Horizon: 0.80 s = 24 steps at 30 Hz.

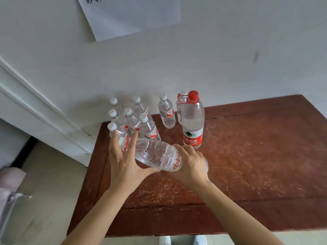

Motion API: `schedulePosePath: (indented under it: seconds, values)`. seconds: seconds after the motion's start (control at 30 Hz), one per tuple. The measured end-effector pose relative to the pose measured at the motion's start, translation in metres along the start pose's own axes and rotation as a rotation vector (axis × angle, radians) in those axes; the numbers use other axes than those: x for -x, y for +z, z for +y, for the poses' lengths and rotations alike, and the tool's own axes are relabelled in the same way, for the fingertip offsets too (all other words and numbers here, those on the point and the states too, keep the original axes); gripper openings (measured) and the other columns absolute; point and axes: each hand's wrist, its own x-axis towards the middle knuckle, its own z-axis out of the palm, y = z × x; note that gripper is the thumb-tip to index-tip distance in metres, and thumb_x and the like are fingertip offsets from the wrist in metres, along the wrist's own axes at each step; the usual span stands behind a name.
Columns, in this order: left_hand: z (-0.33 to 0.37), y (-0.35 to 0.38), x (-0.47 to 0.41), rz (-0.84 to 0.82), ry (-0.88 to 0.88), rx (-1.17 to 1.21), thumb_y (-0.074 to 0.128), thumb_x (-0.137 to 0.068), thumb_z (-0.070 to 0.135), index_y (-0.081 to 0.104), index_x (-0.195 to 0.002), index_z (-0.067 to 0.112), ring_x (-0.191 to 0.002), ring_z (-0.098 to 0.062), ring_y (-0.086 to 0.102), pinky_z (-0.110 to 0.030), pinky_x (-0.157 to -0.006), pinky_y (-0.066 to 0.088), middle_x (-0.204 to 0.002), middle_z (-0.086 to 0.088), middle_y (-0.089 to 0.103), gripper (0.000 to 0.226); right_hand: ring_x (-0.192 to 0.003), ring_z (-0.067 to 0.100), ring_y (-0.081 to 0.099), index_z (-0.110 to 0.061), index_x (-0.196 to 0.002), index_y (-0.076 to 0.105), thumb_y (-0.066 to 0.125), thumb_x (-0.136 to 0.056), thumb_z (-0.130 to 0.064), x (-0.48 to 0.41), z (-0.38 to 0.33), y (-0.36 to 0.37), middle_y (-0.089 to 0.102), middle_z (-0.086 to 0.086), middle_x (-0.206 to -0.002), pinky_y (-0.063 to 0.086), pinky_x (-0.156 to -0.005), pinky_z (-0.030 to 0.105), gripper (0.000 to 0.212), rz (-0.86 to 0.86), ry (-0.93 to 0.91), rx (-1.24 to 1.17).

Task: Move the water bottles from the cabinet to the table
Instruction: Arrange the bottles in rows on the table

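Note:
A large clear water bottle lies tilted on its side above the red-brown wooden table, between both hands. My right hand grips its lower, labelled end. My left hand has straight fingers spread against its neck end, with the red handle ring showing between them. Several small white-capped bottles stand clustered at the table's far left corner. One more small bottle stands alone beside them. A big red-capped bottle stands upright to the right, another bottle partly hidden behind it.
A white wall rises behind the table, with a sheet of paper stuck on it. A white door frame runs down the left. Pale floor lies left of the table. My shoes show under the table's near edge.

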Motion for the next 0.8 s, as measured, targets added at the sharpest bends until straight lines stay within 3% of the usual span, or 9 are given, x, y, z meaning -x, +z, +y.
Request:
schedulePosePath:
  seconds: [0.13, 0.23, 0.4, 0.53, 0.67, 0.8]
  values:
    - [-0.015, 0.013, -0.026, -0.007, 0.069, 0.122, 0.081, -0.052, 0.069, 0.04, -0.154, 0.021, -0.151, -0.033, 0.023, -0.058, -0.105, 0.049, -0.16, -0.019, 0.015, 0.119, -0.095, 0.022, 0.069, -0.026, -0.13, 0.062, 0.075, -0.065, -0.07, -0.023, 0.004, 0.028, 0.065, -0.002, -0.111, 0.059, -0.077, 0.044, 0.079, -0.015, 0.036, -0.101]
    - [-0.023, 0.018, -0.057, 0.013, 0.223, 0.12, 0.079, -0.065, 0.06, 0.04, -0.153, 0.018, -0.153, -0.021, 0.018, -0.054, -0.108, 0.046, -0.159, -0.02, 0.021, 0.105, -0.097, 0.022, 0.068, -0.018, -0.134, 0.058, 0.083, -0.065, -0.062, -0.045, 0.005, 0.047, 0.064, 0.002, -0.117, 0.06, -0.075, 0.042, 0.086, -0.048, 0.084, -0.16]
    - [-0.027, 0.027, -0.087, -0.024, 0.431, 0.237, 0.077, -0.089, 0.022, 0.038, -0.152, 0.011, -0.148, -0.024, 0.036, -0.056, -0.107, 0.046, -0.162, -0.017, 0.028, 0.075, -0.113, 0.018, 0.06, -0.015, -0.141, 0.05, 0.095, -0.062, -0.042, -0.07, 0.005, 0.07, 0.059, 0.002, -0.13, 0.052, -0.091, 0.034, 0.095, -0.086, 0.201, -0.258]
    - [-0.016, 0.036, -0.093, -0.109, 0.554, 0.345, 0.067, -0.093, 0.003, 0.044, -0.149, 0.003, -0.152, -0.025, 0.028, -0.043, -0.118, 0.037, -0.162, -0.02, 0.028, 0.061, -0.118, 0.004, 0.052, -0.024, -0.145, 0.044, 0.091, -0.062, -0.054, -0.065, 0.016, 0.078, 0.055, -0.01, -0.132, 0.048, -0.097, 0.025, 0.101, -0.07, 0.297, -0.293]
    - [0.002, 0.041, -0.092, -0.106, 0.639, 0.368, 0.062, -0.096, 0.008, 0.043, -0.149, 0.007, -0.152, -0.023, 0.029, -0.041, -0.121, 0.031, -0.16, -0.018, 0.035, 0.056, -0.128, 0.003, 0.049, -0.034, -0.15, 0.034, 0.083, -0.063, -0.066, -0.056, 0.023, 0.064, 0.049, -0.015, -0.143, 0.049, -0.103, 0.029, 0.104, -0.134, 0.326, -0.269]
    - [0.004, 0.025, -0.096, -0.001, 0.538, 0.341, 0.054, -0.102, 0.022, 0.051, -0.145, 0.007, -0.143, -0.023, 0.045, -0.047, -0.111, 0.044, -0.153, -0.011, 0.048, 0.045, -0.141, 0.016, 0.043, -0.028, -0.159, 0.02, 0.075, -0.085, -0.031, -0.048, 0.014, 0.032, 0.032, -0.006, -0.161, 0.049, -0.107, 0.044, 0.092, -0.151, 0.206, -0.165]
